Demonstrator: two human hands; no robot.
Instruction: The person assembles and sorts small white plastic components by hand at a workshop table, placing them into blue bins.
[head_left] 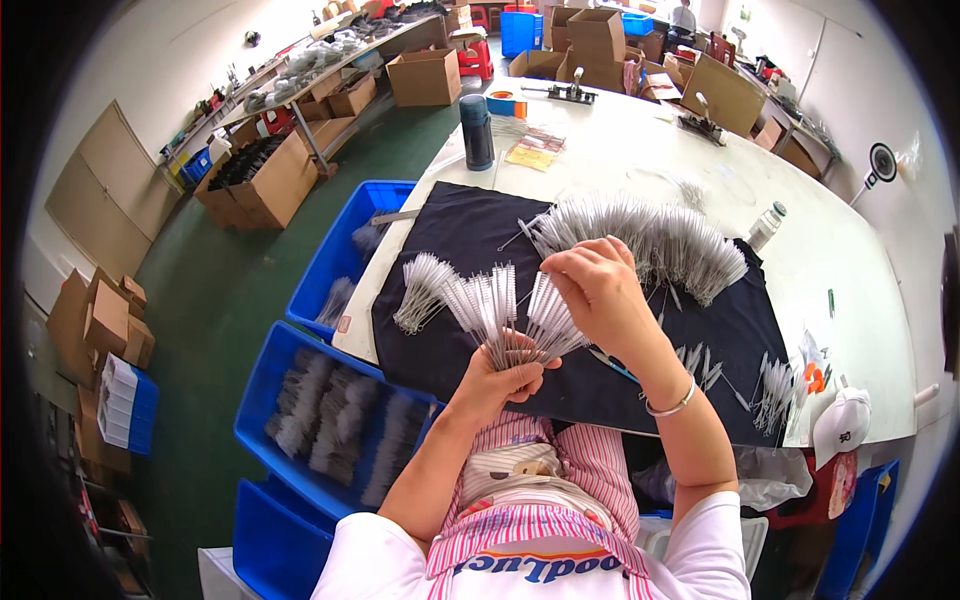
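Note:
My left hand (495, 380) is wrapped round the wire stems of a fanned bunch of thin white bristle brushes (488, 302), bristle ends up. Over the right side of that bunch, my right hand (605, 295) is closed in a pinch near the bristle tips; what its fingertips hold is hidden. A smaller bundle of brushes (425, 285) lies just left of the bunch on a dark cloth (455, 220). Beyond my right hand spreads a large heap of the same brushes (690, 245). More loose brushes (775, 395) lie at the cloth's right edge.
Blue bins (262, 405) holding bundled brushes stand left of the white table (850, 290). On the table are a dark flask (477, 135), a tape roll (505, 103), a small clear bottle (767, 225) and a white cap (842, 425). Cardboard boxes (262, 185) sit on the green floor.

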